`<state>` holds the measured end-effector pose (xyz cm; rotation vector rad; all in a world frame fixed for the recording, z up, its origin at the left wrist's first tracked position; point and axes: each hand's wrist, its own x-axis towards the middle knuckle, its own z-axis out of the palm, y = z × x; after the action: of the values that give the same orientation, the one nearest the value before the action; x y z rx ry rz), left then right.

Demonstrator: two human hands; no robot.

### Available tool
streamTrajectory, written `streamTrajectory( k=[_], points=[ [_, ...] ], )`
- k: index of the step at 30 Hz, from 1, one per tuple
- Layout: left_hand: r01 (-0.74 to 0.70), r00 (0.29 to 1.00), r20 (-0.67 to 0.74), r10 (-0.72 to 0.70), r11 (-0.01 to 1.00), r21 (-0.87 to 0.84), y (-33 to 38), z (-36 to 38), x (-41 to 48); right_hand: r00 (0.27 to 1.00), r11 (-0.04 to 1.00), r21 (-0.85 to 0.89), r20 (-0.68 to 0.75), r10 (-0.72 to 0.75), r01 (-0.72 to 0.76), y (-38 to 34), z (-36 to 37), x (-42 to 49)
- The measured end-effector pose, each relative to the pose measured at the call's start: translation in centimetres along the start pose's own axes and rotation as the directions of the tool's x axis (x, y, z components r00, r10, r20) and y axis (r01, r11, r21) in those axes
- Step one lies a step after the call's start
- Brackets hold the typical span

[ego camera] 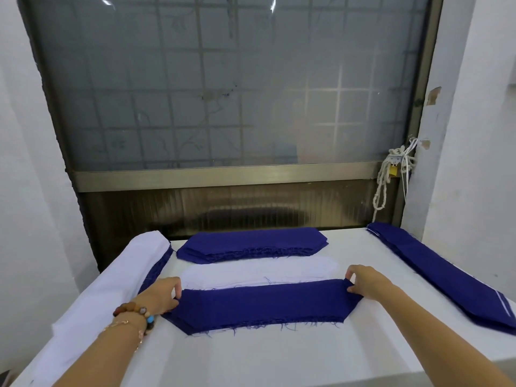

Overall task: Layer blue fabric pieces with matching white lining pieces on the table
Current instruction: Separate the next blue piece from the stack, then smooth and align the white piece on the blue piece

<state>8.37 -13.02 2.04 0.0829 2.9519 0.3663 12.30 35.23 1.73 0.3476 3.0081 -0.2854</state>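
A long blue fabric piece [262, 304] with angled ends and frayed edges lies flat near the middle of the white table [251, 358]. My left hand [162, 296] pinches its left end and my right hand [363, 282] pinches its right end. Just behind it lies a stack of white lining pieces [259, 270] of the same shape. A stack of blue pieces [251, 243] sits further back by the window.
A long pile of white fabric [111, 289] with blue beneath runs along the left table edge. Another long blue stack [441, 272] lies along the right edge. A frosted window and a knotted white rope [388, 177] are behind the table.
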Motion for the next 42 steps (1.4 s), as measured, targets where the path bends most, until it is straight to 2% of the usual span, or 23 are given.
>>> streamTrajectory(
  k=[3, 6, 8, 10, 12, 15, 18, 20, 23, 30, 33, 42],
  points=[
    [-0.045, 0.999, -0.012, 0.047, 0.992, 0.115, 0.9, 0.1, 0.1, 1.0, 0.994, -0.114, -0.002, -0.001, 0.0, -0.6, -0.1, 0.1],
    [-0.009, 0.998, -0.05, 0.024, 0.96, 0.279, 2.0, 0.4, -0.2, 0.998, 0.963, -0.268, -0.056, -0.007, -0.008, -1.6, -0.2, -0.2],
    [0.055, 0.99, -0.14, 0.018, 0.863, 0.503, 3.4, 0.6, -0.5, 0.989, 0.934, -0.356, -0.146, -0.034, -0.02, -2.7, -0.4, -0.5],
    [0.071, 0.975, -0.208, 0.071, 0.794, 0.603, 5.1, 0.9, -0.4, 0.978, 0.928, -0.371, -0.189, -0.092, 0.015, -4.2, -0.5, -0.8],
    [0.011, 0.958, -0.244, 0.153, 0.827, 0.562, 7.3, 1.2, -0.1, 0.974, 0.947, -0.305, -0.162, -0.156, 0.101, -6.0, -0.5, -0.8],
    [-0.172, 0.933, -0.251, 0.259, 0.931, 0.323, 10.7, 1.6, 0.1, 0.969, 0.965, -0.107, -0.04, -0.246, 0.24, -9.0, -0.1, -1.2],
    [-0.321, 0.94, -0.102, 0.325, 0.946, 0.052, 12.9, 2.8, 0.4, 0.941, 0.944, 0.03, 0.077, -0.329, 0.328, -11.4, 0.8, -1.1],
    [-0.325, 0.945, 0.026, 0.325, 0.945, -0.021, 13.6, 3.9, 0.9, 0.93, 0.938, 0.054, 0.12, -0.346, 0.342, -12.5, 1.0, -0.8],
    [-0.298, 0.954, 0.015, 0.298, 0.955, -0.001, 13.9, 4.7, 2.1, 0.928, 0.939, 0.084, 0.146, -0.344, 0.334, -13.3, 0.7, 0.1],
    [-0.286, 0.934, -0.222, 0.279, 0.958, 0.001, 15.4, 4.3, 5.6, 0.959, 0.942, 0.182, -0.082, -0.27, 0.281, -15.6, 1.7, 3.7],
    [-0.293, 0.923, -0.266, 0.277, 0.956, -0.023, 16.1, 4.8, 7.4, 0.961, 0.943, 0.192, -0.111, -0.253, 0.27, -17.0, 2.5, 5.3],
    [-0.233, 0.937, -0.281, 0.205, 0.97, -0.068, 16.8, 7.3, 11.1, 0.94, 0.953, 0.062, 0.156, -0.303, 0.297, -19.2, 1.9, 9.5]
  ],
)
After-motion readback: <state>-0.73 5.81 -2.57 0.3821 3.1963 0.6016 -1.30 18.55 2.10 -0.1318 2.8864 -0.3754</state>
